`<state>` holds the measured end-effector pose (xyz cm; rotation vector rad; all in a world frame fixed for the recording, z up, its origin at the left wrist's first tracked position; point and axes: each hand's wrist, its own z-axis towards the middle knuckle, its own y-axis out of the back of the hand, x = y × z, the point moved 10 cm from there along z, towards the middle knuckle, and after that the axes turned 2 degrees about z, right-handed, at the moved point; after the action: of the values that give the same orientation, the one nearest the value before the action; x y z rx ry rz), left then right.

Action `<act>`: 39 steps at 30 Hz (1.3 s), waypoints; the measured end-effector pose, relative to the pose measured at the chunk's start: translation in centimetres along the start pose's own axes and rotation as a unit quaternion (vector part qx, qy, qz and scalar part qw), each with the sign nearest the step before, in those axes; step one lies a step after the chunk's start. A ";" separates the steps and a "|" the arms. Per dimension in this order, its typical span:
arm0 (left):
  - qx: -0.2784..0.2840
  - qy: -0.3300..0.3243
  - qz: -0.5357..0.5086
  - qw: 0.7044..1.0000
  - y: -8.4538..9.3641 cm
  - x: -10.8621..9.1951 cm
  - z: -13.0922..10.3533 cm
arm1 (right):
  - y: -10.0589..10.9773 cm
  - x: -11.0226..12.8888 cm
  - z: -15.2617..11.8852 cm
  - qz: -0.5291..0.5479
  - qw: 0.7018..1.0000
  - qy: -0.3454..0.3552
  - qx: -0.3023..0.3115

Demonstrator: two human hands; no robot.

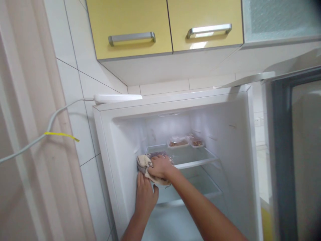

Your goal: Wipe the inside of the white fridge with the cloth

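Observation:
A patterned cloth (144, 161), cream with dark and purplish parts, lies bunched at the left front of the upper glass shelf (193, 156) inside an open fridge. My right hand (162, 166) is closed on the cloth and presses it down there. Just below, my left hand (146, 194) reaches up along the inner left wall (124, 167) with fingers stretched and thumb apart. Its fingertips come up to the cloth's lower edge by the shelf corner; whether they touch the shelf is hidden.
Two clear-wrapped food packs (178, 142) sit at the back of the upper shelf. A lower shelf (200, 182) lies beneath. The fridge door (283, 150) stands open at right. Yellow cabinets (132, 20) hang above. A cable (54, 117) runs at left to a white device (117, 98).

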<state>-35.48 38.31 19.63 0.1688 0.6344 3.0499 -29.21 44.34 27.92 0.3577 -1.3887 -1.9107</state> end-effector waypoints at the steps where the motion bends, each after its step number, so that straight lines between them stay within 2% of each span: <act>1: 0.008 -0.006 0.005 1.000 -0.1 -0.1 0.0 | 0.1 -0.2 0.0 -0.002 1.000 -0.001 -0.006; 3: 0.021 -0.020 0.011 1.000 -0.1 -0.5 0.0 | 0.4 -1.2 -0.6 -0.011 1.000 -0.013 -0.023; 6: 0.031 -0.035 0.003 0.999 0.5 -1.0 0.4 | 1.4 -4.3 -2.4 -0.031 0.996 -0.064 -0.049; 13: 0.022 -0.029 -0.022 0.999 1.0 -1.0 1.0 | 6.0 -15.5 -9.1 -0.088 0.963 -0.234 -0.097; 15: 0.021 -0.026 -0.022 0.999 0.9 -0.9 1.0 | 7.1 -18.0 -10.8 -0.098 0.952 -0.270 -0.104; 17: 0.023 -0.026 -0.022 0.999 0.9 -0.8 1.0 | 7.7 -19.4 -11.7 -0.104 0.946 -0.287 -0.108; 19: 0.027 -0.025 -0.029 0.999 0.9 -0.8 1.0 | 8.0 -19.8 -12.0 -0.108 0.944 -0.290 -0.112; 24: 0.043 0.000 -0.032 0.999 1.1 -0.7 0.9 | 7.6 -18.5 -11.9 -0.113 0.944 -0.288 -0.117; 28: 0.055 0.023 -0.025 0.998 1.0 -1.1 0.8 | 6.5 -15.8 -10.8 -0.109 0.956 -0.251 -0.108; 32: 0.057 0.041 -0.025 0.997 1.0 -1.5 0.5 | 4.4 -11.3 -7.8 -0.090 0.974 -0.187 -0.086; 36: 0.064 0.038 -0.024 0.997 1.0 -1.6 0.1 | 1.9 -5.7 -3.6 -0.057 0.990 -0.116 -0.055; 39: 0.071 0.026 -0.030 0.997 1.2 -1.2 -0.4 | 0.3 -2.6 -0.6 -0.028 0.996 -0.080 -0.035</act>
<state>-34.30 36.96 19.65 0.0714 0.8451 2.9608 -26.92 45.74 27.50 0.2141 -1.4230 -2.0665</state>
